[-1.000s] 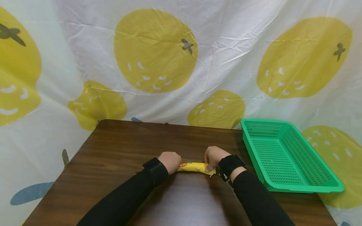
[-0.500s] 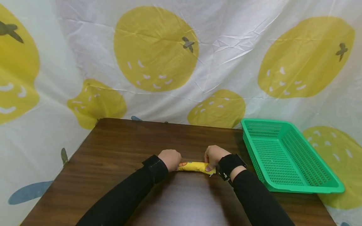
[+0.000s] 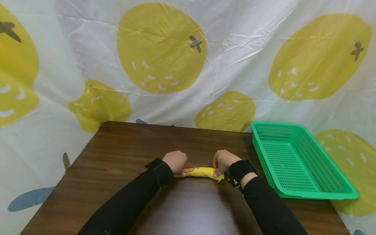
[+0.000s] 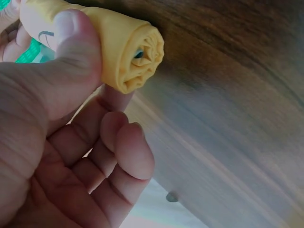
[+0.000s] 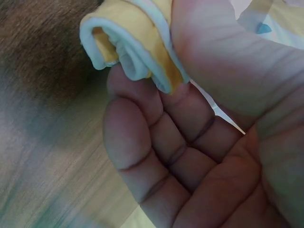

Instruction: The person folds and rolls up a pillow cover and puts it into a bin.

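Yellow cloth roll lies on the worktop, pinched at its ends by the left hand and right hand; if either thumb loosens, I think it may unroll.

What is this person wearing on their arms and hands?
Both arms are in long black sleeves reaching the wrists. A black band sits on each wrist, the right wrist band showing a small buckle or clip. The left hand and right hand are bare, with no gloves.
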Tool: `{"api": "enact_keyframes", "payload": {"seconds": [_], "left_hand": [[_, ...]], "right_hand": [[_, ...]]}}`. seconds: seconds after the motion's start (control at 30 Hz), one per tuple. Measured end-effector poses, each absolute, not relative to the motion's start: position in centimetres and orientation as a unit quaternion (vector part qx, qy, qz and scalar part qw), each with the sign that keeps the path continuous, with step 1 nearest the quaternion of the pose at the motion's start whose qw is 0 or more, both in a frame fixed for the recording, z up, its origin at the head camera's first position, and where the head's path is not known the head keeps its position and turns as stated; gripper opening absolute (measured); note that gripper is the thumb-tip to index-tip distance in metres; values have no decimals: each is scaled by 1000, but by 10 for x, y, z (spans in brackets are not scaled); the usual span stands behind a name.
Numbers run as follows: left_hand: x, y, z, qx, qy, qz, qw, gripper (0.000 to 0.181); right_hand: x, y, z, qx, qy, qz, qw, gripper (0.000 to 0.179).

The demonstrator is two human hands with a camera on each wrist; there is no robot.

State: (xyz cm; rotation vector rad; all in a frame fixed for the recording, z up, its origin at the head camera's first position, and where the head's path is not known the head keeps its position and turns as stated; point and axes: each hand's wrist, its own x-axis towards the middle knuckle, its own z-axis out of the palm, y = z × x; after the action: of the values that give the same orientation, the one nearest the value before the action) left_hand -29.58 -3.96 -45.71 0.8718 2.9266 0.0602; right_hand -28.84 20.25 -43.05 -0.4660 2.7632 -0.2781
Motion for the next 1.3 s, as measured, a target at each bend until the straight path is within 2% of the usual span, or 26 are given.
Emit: {"api": "enact_keyframes", "payload": {"seconds": [0.17,0.53,0.7,0.93,1.3], "left_hand": [[-292,-43,-452,281,958,39,53,33],[-281,-44,-448,280,958,45,32,40],[-280,-39,-446,279,960,22,26,36],[-278,-34,-444,246,969,5,18,40],[-280,-33,-444,227,973,9,33,39]], "right_hand": [[-286,203,-432,-180,966,-102,156,24],[-284,204,-426,-176,968,-92,155,24],[-283,204,-427,-174,969,-85,155,24],[-282,203,-427,-175,968,-87,156,24],[-280,209,-435,-176,967,-112,146,22]]}}
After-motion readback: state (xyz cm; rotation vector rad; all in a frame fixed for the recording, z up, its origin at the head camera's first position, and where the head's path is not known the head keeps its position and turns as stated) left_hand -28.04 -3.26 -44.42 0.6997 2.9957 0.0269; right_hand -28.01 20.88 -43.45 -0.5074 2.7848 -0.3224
